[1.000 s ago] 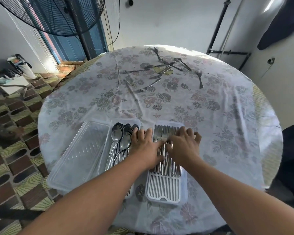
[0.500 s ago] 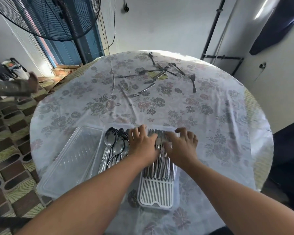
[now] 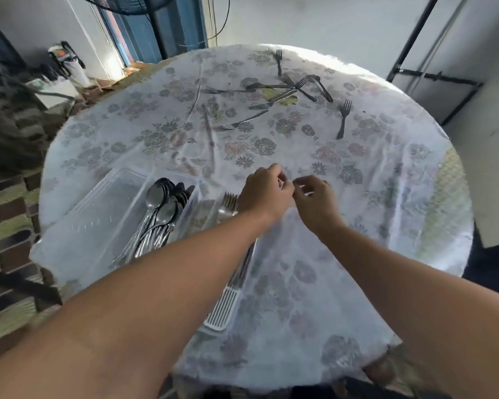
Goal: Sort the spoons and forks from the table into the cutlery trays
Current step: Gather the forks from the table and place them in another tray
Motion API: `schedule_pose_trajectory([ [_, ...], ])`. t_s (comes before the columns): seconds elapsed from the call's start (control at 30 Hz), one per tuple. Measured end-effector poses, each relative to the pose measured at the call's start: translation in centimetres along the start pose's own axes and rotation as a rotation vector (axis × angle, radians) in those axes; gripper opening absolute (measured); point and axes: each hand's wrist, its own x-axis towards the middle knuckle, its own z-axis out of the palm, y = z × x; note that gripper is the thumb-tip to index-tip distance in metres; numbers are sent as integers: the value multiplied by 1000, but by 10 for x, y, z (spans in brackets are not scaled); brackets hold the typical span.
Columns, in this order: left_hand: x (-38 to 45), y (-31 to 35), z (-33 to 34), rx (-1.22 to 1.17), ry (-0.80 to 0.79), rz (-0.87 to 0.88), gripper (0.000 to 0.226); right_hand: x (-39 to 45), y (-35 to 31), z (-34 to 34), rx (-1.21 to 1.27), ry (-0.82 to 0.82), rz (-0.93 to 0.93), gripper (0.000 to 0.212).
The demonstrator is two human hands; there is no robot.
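Mostly sorted, by the look of it: spoons (image 3: 163,205) heaped in one tray (image 3: 190,207), forks (image 3: 230,203) packed in the fork tray (image 3: 222,312) just right of them. Left to gather: a scatter of forks (image 3: 297,87) well beyond the trays, across the table (image 3: 386,197). Left hand (image 3: 264,194) and right hand (image 3: 314,201) just past the fork tray, nearly touching, fingers loosely curled, apparently empty, though too blurred to be sure.

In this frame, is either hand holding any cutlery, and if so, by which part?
Nothing is visibly held. The left hand and right hand hover with loosely curled fingers over the tablecloth beyond the fork tray; motion blur hides finer detail.
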Motion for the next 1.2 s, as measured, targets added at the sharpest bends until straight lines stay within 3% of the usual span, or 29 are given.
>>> schedule_pose_trajectory([
  [0.23,21,60,55,-58,85,-214,9,59,41,-66,66,-106,42,19],
  [0.73,120,105,116,-27,89,-164,10,157,71,-107,204,-58,170,21],
  [1.07,195,136,181,57,204,-353,11,269,109,-131,147,-272,57,21],
  [1.2,235,144,202,134,212,-349,8,312,117,-144,147,-292,23,21],
])
